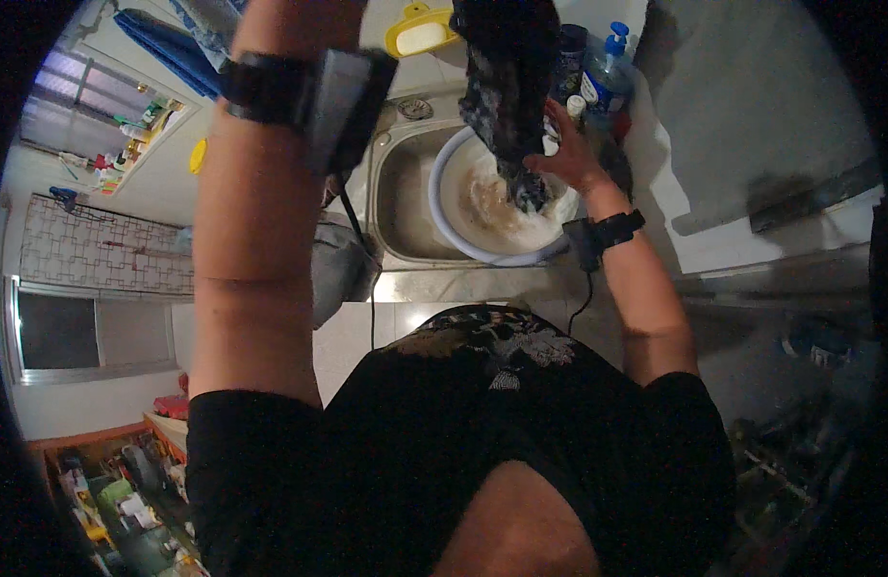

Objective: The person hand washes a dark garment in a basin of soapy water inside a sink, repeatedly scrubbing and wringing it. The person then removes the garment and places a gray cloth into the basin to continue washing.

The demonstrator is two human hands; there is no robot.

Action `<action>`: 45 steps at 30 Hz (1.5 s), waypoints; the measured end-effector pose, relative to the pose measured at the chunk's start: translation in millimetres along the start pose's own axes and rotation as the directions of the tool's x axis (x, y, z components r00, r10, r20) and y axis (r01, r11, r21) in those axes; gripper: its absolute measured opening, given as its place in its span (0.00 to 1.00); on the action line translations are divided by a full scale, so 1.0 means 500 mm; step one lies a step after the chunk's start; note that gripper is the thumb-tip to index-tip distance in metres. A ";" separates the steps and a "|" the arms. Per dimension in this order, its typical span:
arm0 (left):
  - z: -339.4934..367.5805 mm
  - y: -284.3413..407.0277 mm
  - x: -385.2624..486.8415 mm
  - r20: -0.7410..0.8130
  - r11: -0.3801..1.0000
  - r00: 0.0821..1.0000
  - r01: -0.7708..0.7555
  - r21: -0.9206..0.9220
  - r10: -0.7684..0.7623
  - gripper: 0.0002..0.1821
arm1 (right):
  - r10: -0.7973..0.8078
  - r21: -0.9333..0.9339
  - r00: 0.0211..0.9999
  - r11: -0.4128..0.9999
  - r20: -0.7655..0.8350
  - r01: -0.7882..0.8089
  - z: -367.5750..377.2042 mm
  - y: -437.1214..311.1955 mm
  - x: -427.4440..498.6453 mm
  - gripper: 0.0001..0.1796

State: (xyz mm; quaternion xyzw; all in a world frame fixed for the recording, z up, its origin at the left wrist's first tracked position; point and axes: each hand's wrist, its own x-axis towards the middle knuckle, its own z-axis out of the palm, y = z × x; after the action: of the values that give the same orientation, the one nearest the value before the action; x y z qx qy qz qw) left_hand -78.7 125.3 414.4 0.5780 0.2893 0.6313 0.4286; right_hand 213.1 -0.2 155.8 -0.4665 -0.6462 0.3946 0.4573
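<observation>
A dark, wet cloth (509,79) hangs from beyond the top edge of the view down into a round basin (438,184) with a pale rim. Foamy, brownish water (487,205) fills part of the basin, which stands in a stainless steel sink (404,198). My right hand (570,155) is beside the lower part of the cloth, fingers spread and thumb close to it; whether it touches is unclear. My left forearm reaches up past the top edge, so my left hand is out of view. Each wrist wears a black strap with a device and cable.
A yellow soap dish (393,40) with a pale bar of soap (421,38) is behind the sink. A clear bottle with a blue pump (608,79) and a dark bottle (570,58) stand at the back right. Grey fabric (339,267) lies left of the sink.
</observation>
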 end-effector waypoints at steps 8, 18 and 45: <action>-0.126 0.054 0.035 -0.244 0.983 0.967 -0.032 0.182 0.076 0.09 | -0.217 -0.010 0.970 0.976 -0.108 0.217 0.103 -0.014 0.082 0.35; -0.027 -0.288 -0.208 -0.179 0.906 0.942 0.326 0.270 -0.285 0.08 | 0.380 -0.046 0.921 0.922 -0.084 -0.385 0.087 0.140 -0.030 0.22; 0.183 -0.272 -0.279 0.440 0.806 0.888 -0.160 0.570 -0.135 0.33 | -0.036 0.218 0.999 0.975 -0.004 0.035 -0.045 -0.089 0.051 0.30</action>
State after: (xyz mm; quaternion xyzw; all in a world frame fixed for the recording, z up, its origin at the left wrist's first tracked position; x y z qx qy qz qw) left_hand 34.2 54.8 245.3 0.8169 0.3575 0.3568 0.2784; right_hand 220.2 15.0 209.3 -0.4018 -0.6072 0.4550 0.5128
